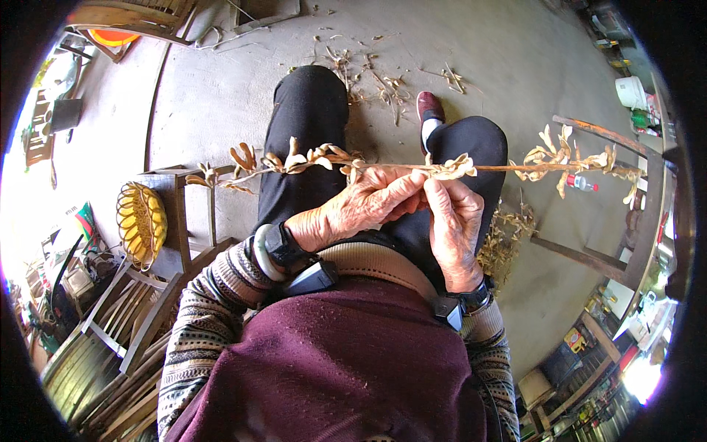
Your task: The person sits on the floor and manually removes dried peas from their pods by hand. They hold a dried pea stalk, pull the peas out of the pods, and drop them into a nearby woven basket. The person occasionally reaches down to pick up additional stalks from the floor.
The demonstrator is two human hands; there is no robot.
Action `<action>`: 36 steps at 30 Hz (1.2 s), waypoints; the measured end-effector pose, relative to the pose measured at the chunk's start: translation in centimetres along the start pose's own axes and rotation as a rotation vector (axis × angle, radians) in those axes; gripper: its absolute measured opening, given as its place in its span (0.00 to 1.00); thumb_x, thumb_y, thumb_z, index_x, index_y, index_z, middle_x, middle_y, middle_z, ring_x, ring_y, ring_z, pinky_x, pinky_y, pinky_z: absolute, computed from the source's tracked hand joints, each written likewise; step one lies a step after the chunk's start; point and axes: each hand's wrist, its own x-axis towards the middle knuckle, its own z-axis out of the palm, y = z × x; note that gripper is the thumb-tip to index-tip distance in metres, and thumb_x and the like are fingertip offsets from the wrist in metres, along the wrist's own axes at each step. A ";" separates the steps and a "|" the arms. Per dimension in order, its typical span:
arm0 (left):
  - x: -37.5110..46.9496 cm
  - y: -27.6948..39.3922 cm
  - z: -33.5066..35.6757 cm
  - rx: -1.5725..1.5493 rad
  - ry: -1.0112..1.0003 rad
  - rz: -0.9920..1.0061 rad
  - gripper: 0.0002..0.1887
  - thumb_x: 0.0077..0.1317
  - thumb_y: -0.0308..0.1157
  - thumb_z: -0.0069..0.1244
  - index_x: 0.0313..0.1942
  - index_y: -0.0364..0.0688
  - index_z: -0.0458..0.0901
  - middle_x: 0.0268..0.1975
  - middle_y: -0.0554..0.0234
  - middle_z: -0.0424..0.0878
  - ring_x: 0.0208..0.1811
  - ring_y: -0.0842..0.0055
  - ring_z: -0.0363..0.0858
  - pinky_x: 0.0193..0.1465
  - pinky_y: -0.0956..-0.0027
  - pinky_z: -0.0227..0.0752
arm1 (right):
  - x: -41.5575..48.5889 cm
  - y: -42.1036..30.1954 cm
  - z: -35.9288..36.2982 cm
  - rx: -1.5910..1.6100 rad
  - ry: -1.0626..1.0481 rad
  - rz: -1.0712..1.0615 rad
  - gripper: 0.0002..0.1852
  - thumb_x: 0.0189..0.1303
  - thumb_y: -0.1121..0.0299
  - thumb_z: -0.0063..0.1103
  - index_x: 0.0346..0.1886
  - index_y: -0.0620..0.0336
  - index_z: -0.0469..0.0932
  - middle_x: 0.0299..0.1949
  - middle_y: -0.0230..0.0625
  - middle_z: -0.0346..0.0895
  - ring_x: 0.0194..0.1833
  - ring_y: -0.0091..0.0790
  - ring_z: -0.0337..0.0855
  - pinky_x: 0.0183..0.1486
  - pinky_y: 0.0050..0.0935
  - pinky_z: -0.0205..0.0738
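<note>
A long dried stalk with tan pods, like a bean plant's, runs level across the view above my lap. My left hand holds it near the middle, its thumb reaching right. Against that thumb, the thumb of my right hand presses in, fingers closed just under a cluster of pods. Anything pinched between the fingertips is hidden. More pods hang on the left part of the stalk, and another bunch grows toward its right end.
Broken stalks and husks litter the concrete floor beyond my knees. More dried plants lie by my right leg. A yellow basket is at left, near a wooden chair. A wooden frame stands at right, near a red-capped bottle.
</note>
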 end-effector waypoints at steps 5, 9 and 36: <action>0.2 -0.9 0.5 -0.028 0.094 0.021 0.19 0.72 0.47 0.40 0.40 0.39 0.78 0.27 0.79 0.71 0.26 0.91 0.62 0.26 0.82 0.56 | 0.2 0.4 0.2 0.014 0.074 0.069 0.10 0.67 0.67 0.56 0.37 0.65 0.82 0.28 0.21 0.77 0.30 0.13 0.70 0.33 0.15 0.64; 0.3 -1.2 0.8 -0.019 0.081 0.021 0.18 0.72 0.45 0.39 0.39 0.38 0.75 0.25 0.77 0.68 0.24 0.88 0.61 0.25 0.80 0.56 | 0.2 0.7 0.6 0.276 0.106 0.103 0.10 0.66 0.67 0.58 0.36 0.65 0.83 0.29 0.23 0.79 0.30 0.14 0.72 0.35 0.17 0.65; -4.0 -2.9 -3.2 -0.289 0.182 -0.176 0.14 0.68 0.34 0.36 0.36 0.33 0.77 0.22 0.74 0.65 0.20 0.88 0.58 0.23 0.81 0.51 | 0.6 3.7 -1.7 0.584 0.056 0.225 0.07 0.67 0.72 0.53 0.29 0.58 0.75 0.25 0.23 0.64 0.28 0.19 0.63 0.33 0.23 0.60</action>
